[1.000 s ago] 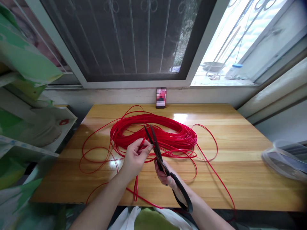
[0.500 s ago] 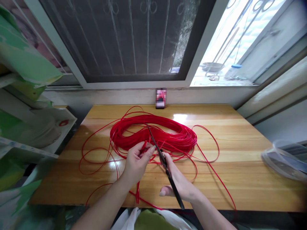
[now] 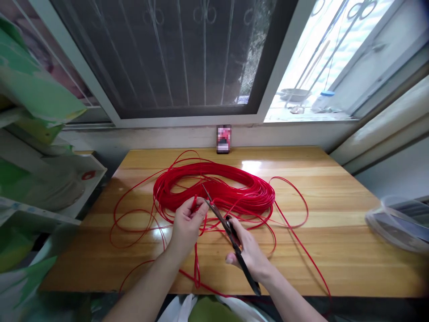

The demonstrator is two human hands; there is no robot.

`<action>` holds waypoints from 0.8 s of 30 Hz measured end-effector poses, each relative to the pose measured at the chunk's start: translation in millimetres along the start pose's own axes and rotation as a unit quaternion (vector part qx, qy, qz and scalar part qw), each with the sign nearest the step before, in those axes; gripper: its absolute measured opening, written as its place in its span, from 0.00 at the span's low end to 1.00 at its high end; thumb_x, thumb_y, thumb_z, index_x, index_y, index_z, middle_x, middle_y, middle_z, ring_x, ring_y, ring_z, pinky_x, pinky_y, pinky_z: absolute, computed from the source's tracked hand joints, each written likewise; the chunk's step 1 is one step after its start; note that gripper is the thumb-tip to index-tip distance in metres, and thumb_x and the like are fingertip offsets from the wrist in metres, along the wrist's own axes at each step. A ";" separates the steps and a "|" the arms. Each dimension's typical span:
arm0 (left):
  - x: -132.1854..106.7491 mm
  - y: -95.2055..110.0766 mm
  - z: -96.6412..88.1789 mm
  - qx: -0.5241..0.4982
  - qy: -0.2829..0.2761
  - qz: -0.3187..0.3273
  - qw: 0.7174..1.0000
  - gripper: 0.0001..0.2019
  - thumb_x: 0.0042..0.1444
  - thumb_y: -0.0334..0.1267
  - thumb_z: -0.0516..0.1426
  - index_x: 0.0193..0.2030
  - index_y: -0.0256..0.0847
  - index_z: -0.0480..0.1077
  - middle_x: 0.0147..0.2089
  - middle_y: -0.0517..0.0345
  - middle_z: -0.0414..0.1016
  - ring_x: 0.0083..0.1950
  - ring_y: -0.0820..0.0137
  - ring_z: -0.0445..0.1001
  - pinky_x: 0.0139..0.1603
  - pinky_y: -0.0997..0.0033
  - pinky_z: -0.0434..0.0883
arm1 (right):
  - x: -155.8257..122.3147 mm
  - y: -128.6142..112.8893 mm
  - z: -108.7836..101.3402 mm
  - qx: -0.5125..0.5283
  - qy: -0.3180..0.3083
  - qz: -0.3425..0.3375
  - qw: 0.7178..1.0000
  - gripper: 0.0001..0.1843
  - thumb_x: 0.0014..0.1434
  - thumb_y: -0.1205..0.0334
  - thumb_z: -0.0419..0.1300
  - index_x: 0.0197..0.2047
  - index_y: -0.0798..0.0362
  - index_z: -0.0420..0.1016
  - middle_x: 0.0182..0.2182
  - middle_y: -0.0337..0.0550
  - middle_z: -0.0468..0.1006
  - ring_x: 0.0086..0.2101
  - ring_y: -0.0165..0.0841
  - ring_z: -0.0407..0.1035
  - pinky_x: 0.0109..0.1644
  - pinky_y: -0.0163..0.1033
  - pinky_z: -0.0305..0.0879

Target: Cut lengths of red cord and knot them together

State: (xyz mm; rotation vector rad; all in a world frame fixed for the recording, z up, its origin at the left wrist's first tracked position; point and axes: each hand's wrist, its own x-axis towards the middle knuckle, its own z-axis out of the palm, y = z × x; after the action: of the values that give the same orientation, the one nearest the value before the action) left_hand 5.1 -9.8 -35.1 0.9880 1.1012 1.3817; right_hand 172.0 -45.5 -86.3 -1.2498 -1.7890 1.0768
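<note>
- Your left hand [image 3: 187, 230] is closed in a firm pinch, thumb and fingers pressed together on a strand of the red plastic cord [image 3: 241, 190]. A short end pokes up just above the fingers, and a loose length drops from the hand toward the near edge of the worktop [image 3: 348, 252].
- Your right hand [image 3: 250, 256] wraps around the black handles of the scissors [image 3: 231, 232], which run down to the near edge. The blades look almost together, but you can't tell from this view whether a small gap remains.
- The scissors slant up and to the left, so the blades pass just right of your left fingers and their tips reach over the near side of the coil. Your left hand is the nearer to the pinched strand, and the blades lie just beside it, with no clear contact showing.
- The cord's main coil sits in the middle of the worktop, ahead of both hands, with its long axis running left to right. Loose loops spread toward both side edges, and one strand trails over the near edge at the right.
- A small upright box with a blurred front [image 3: 224, 138] stands at the back edge, against the wall.
- A clear plastic container [image 3: 395, 223] sits partly in view at the right edge.
- Beyond the back edge is a window with a dark mesh screen [image 3: 157, 58]. Green-and-white sheets on a shelf [image 3: 36, 76] fill the left side.
</note>
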 end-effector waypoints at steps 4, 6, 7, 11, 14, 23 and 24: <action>-0.6 3.5 0.2 0.036 -0.010 0.030 0.999 0.11 0.48 0.44 0.59 0.29 0.37 0.69 0.24 0.63 0.64 0.23 0.81 0.58 0.23 0.81 0.57 | -1.6 1.7 0.3 0.023 -0.031 -0.004 0.999 0.38 0.41 0.29 0.52 0.42 0.53 0.61 0.26 0.38 0.62 0.26 0.30 0.54 0.28 0.34 0.55; -0.7 8.5 0.0 0.070 -0.023 0.044 0.996 0.11 0.49 0.44 0.58 0.29 0.37 0.68 0.24 0.63 0.63 0.24 0.80 0.58 0.24 0.81 0.58 | -2.4 1.1 0.9 0.078 -0.064 0.001 0.995 0.37 0.42 0.28 0.50 0.41 0.54 0.61 0.26 0.38 0.61 0.25 0.28 0.51 0.26 0.33 0.53; -0.7 11.3 0.1 0.087 -0.029 0.049 0.995 0.10 0.50 0.43 0.57 0.28 0.37 0.67 0.24 0.63 0.63 0.24 0.80 0.58 0.24 0.82 0.58 | -2.8 -0.1 1.4 0.114 -0.082 0.005 0.990 0.37 0.42 0.28 0.49 0.40 0.54 0.60 0.26 0.38 0.60 0.24 0.27 0.50 0.25 0.32 0.52; -0.2 18.6 2.3 0.131 -0.030 0.070 0.988 0.10 0.52 0.41 0.56 0.26 0.37 0.64 0.24 0.64 0.62 0.24 0.80 0.58 0.24 0.82 0.58 | -6.3 -9.4 4.3 0.264 -0.135 0.057 0.953 0.36 0.42 0.26 0.47 0.34 0.53 0.58 0.22 0.33 0.54 0.19 0.21 0.43 0.17 0.28 0.42; 0.9 17.5 3.6 0.140 -0.030 0.074 0.987 0.10 0.52 0.41 0.55 0.26 0.37 0.62 0.24 0.64 0.62 0.24 0.80 0.59 0.24 0.82 0.58 | -10.2 -15.3 5.8 0.320 -0.140 0.099 0.932 0.33 0.44 0.28 0.48 0.33 0.53 0.56 0.19 0.29 0.48 0.17 0.20 0.38 0.14 0.26 0.37; 2.6 14.5 1.2 0.150 -0.040 0.064 0.986 0.10 0.52 0.41 0.55 0.25 0.37 0.62 0.23 0.64 0.60 0.23 0.80 0.56 0.23 0.81 0.56 | -13.8 -25.6 1.4 0.347 -0.129 0.134 0.919 0.31 0.45 0.31 0.51 0.30 0.53 0.56 0.18 0.28 0.48 0.16 0.18 0.36 0.15 0.27 0.33; 2.6 14.3 0.7 0.149 -0.042 0.064 0.986 0.11 0.52 0.41 0.55 0.25 0.37 0.62 0.23 0.64 0.60 0.23 0.80 0.56 0.23 0.81 0.56 | -13.8 -26.4 1.1 0.344 -0.128 0.145 0.919 0.30 0.45 0.31 0.52 0.30 0.53 0.56 0.18 0.28 0.48 0.16 0.18 0.36 0.15 0.27 0.33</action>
State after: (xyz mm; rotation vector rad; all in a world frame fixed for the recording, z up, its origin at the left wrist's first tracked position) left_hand 2.2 -7.3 -21.0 1.3409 1.2207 1.2857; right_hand 165.2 -64.0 -63.9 -0.9642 -1.2134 1.9049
